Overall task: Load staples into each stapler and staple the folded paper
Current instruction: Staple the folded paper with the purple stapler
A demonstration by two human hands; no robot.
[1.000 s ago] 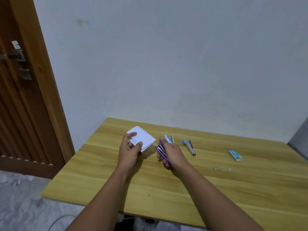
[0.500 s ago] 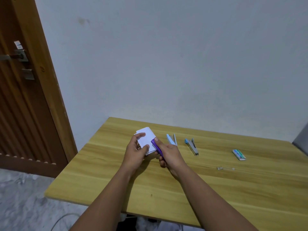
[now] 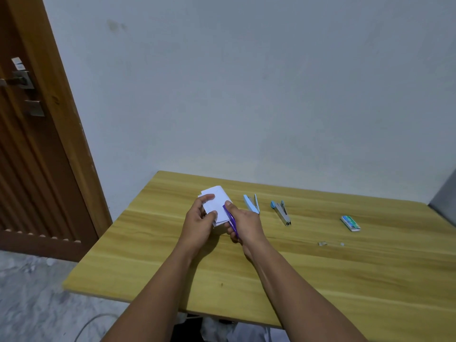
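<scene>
My left hand (image 3: 199, 218) holds the folded white paper (image 3: 216, 203) just above the wooden table (image 3: 320, 280), thumb on top and fingers underneath. My right hand (image 3: 244, 224) grips a purple stapler (image 3: 231, 222) whose front end is over the paper's right edge, my thumb pressing on its top. A light blue stapler (image 3: 252, 203) lies open on the table just right of my hands. Further right lies a second stapler (image 3: 281, 212), grey metal with a blue end.
A small green and white staple box (image 3: 350, 223) lies at the right of the table. Loose staple bits (image 3: 322, 243) lie in front of it. A wooden door (image 3: 29, 144) stands at the left, a pale wall behind the table.
My right hand has brought the purple stapler up and left onto the paper's right edge. My left hand has turned the paper more upright.
</scene>
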